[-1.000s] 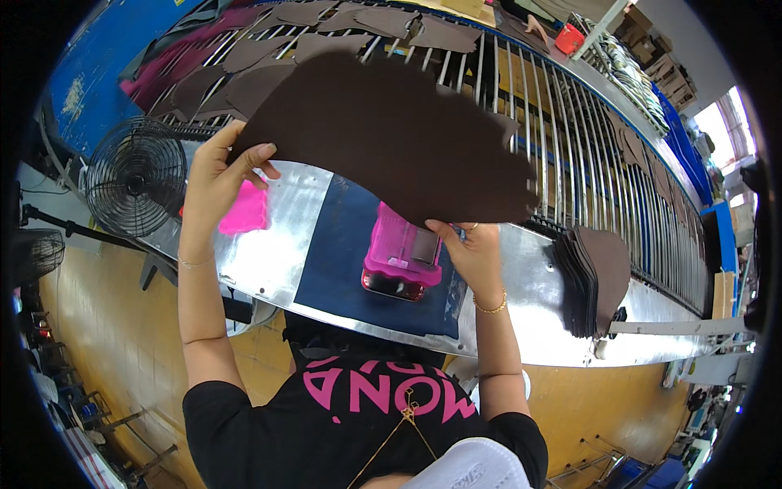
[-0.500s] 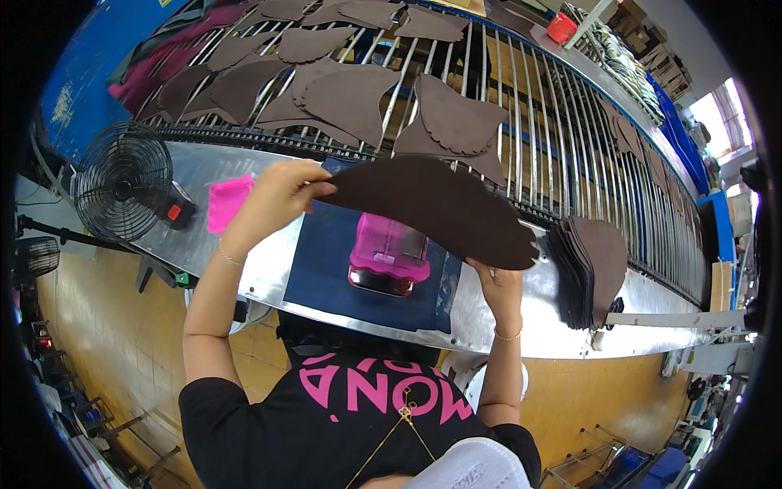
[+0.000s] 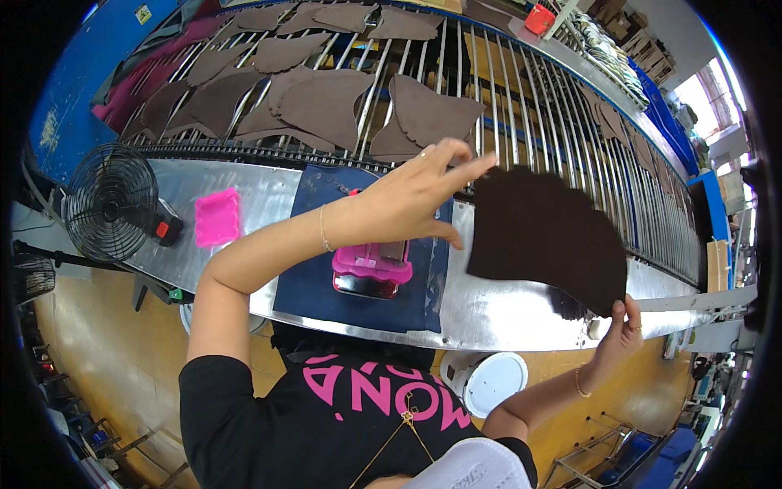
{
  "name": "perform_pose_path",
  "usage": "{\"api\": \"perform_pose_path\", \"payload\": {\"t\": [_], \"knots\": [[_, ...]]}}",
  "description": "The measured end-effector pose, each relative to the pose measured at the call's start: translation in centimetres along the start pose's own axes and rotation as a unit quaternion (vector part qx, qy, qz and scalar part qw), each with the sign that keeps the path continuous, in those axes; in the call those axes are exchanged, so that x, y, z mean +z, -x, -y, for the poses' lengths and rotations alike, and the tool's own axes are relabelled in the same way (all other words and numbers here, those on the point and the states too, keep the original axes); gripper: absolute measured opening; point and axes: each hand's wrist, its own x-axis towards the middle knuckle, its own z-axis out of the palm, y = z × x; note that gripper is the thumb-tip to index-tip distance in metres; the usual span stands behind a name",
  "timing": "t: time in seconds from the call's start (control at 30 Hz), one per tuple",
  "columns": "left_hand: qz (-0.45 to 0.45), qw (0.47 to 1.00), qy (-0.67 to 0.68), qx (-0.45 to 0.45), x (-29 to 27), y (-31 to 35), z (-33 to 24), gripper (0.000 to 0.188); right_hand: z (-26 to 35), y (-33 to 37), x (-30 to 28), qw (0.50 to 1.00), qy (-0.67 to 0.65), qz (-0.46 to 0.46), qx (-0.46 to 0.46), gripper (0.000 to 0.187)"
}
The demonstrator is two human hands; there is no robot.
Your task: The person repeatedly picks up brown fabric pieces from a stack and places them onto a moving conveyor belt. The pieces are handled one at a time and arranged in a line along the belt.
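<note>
While the R hand (image 3: 617,336) pinches the dark brown sheet (image 3: 550,236) by its lower right corner, the L hand (image 3: 399,204) has thumb and index spread wide, nothing gripped, just beside the sheet's left edge. Key relation: sheet lies btwn the two hands, right of the L hand and up-left of the R hand, long axis approx. upper left to lower right, wavy edge along the upper right. R hand's nearer, being in contact; L index tip is v. close to the top left corner, but can't tell if it touches. Sheet's held over the right part of the metal table (image 3: 505,318); height above it's hard to judge. It hides most of what looks like a dark stack (image 3: 570,306), w/ only edges peeking out below. L forearm covers part of the pink box (image 3: 371,267) on the blue mat (image 3: 318,299).
</note>
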Motion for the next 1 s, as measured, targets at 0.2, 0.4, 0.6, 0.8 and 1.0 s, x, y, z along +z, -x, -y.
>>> {"api": "perform_pose_path", "payload": {"t": [0.2,0.4,0.6,0.8,1.0], "knots": [[0.014,0.998,0.051,0.045,-0.8,-2.9,-0.7,0.052,7.9,-6.0,2.2,0.928,0.216,0.156,-0.259,0.006],[0.131,0.991,0.005,-0.011,0.9,-3.4,3.2,0.016,11.0,-10.2,6.3,0.879,0.269,0.234,-0.318,0.014],[-0.027,0.894,0.311,-0.322,0.4,-2.7,11.5,0.020,14.3,-9.7,5.8,0.886,0.281,0.040,-0.367,0.049],[-0.315,0.775,0.385,-0.389,0.9,0.3,28.9,0.039,9.5,-8.5,7.1,0.918,0.260,0.104,-0.280,0.049],[-0.406,0.674,0.393,-0.476,3.4,0.2,37.0,0.025,4.9,-7.1,6.7,0.931,0.300,0.147,-0.149,0.038]]}}
